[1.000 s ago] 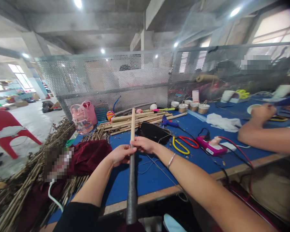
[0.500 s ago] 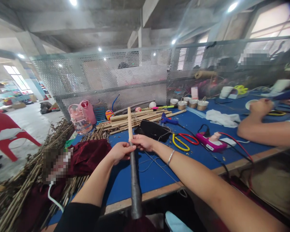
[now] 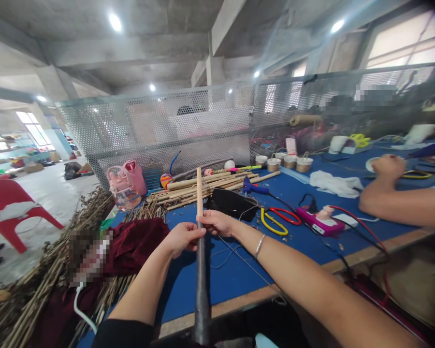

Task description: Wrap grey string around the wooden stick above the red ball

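Between my hands stands a long wooden stick point(image 3: 199, 193), its bare pale end pointing away from me over the table. Its near part is covered by a dark grey sleeve or wrap point(image 3: 202, 290) that widens toward me and runs past the table's front edge. My left hand point(image 3: 184, 239) pinches the dark part just below the wrap's upper edge. My right hand point(image 3: 215, 223), with a silver bangle on its wrist, closes on the stick right at that edge. The fingertips of both hands are almost touching.
Loose wooden sticks point(image 3: 221, 181), a black cloth point(image 3: 230, 203), a blue glue gun point(image 3: 253, 186), yellow-handled scissors point(image 3: 273, 223) and a magenta power strip point(image 3: 321, 222) lie on the blue table point(image 3: 239, 280). Dry stalks and maroon cloth point(image 3: 137, 244) are at left. A co-worker's arm point(image 3: 402, 200) rests at right.
The view has tilted up slightly, so the table's things sit a little lower. Both hands keep their hold on the stick, with hardly any shift along it.
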The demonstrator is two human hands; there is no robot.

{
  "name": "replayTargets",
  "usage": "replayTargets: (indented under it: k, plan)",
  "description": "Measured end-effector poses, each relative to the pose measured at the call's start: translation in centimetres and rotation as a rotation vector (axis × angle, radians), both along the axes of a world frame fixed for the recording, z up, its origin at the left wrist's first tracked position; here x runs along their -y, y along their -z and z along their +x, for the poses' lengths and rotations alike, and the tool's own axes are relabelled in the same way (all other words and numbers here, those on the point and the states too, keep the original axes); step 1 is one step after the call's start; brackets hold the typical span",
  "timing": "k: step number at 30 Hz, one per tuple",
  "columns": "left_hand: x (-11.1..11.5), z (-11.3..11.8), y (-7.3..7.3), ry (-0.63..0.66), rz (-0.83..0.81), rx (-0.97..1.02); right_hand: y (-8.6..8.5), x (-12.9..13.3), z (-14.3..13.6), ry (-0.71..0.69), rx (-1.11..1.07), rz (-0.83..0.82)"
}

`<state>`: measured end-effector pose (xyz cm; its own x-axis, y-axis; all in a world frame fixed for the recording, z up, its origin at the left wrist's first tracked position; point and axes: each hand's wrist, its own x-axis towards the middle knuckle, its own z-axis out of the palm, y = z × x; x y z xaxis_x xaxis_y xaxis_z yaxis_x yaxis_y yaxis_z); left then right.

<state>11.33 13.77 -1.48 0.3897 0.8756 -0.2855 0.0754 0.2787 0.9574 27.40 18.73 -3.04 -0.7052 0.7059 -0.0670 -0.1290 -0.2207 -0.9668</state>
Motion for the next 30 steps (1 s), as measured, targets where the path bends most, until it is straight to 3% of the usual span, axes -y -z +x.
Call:
replayTargets:
  k: [4, 10, 16, 23, 30]
  plan:
    - [0.09, 0.1, -0.12, 0.084, -0.085, 0.08, -0.12, 0.08, 0.08, -0.001, 0.019, 0.005]
    - [-0.01, 0.33, 0.41, -0.039, 0.018, -0.014, 0.24, -0.05, -0.11, -0.012, 0.071, 0.055]
    - [0.19, 0.21, -0.43, 0.07, -0.059, 0.046, 0.13, -0.26, 0.45, -0.059, 0.012, 0.024]
    - [0.12, 0.18, -0.16, -0.074, 0.026, -0.025, 0.1, -0.13, 0.31, -0.012, 0.041, 0.03]
    - [0.18, 0.38, -0.38, 0.005, -0.036, 0.047, -0.26, -0.07, 0.45, 0.001, 0.041, 0.048]
